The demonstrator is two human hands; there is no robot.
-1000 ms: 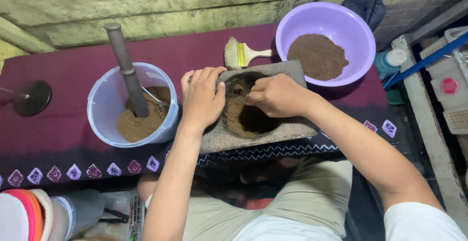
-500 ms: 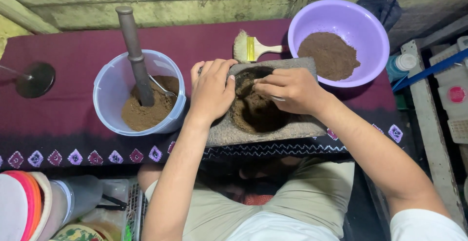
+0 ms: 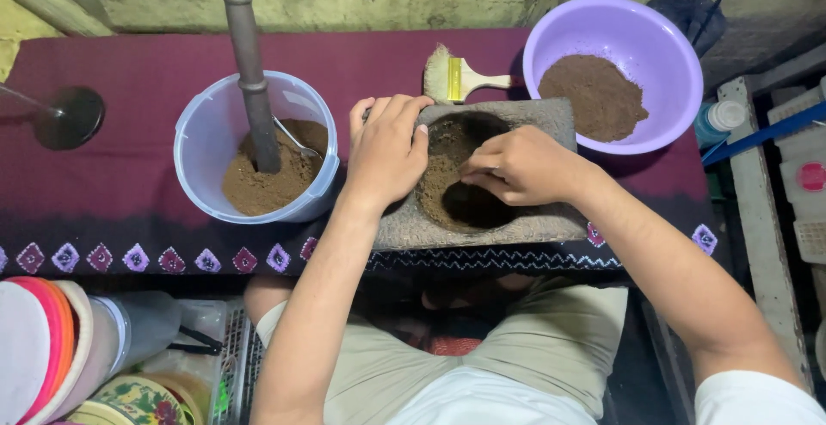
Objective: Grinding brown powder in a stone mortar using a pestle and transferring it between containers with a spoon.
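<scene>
Your left hand (image 3: 387, 154) clamps its fingers over the stone mortar's (image 3: 482, 218) left rim; your right hand (image 3: 516, 165), fingers pinched together, dips into its brown powder (image 3: 439, 186).

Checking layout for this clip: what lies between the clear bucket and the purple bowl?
In the head view, the stone mortar, with both hands in it, and the brush lie between bucket and bowl.

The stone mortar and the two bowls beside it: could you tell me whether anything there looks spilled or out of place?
Nothing stands out. The brown powder sits inside the stone mortar, the clear tub and the purple bowl; no spill shows on the maroon cloth.
</scene>
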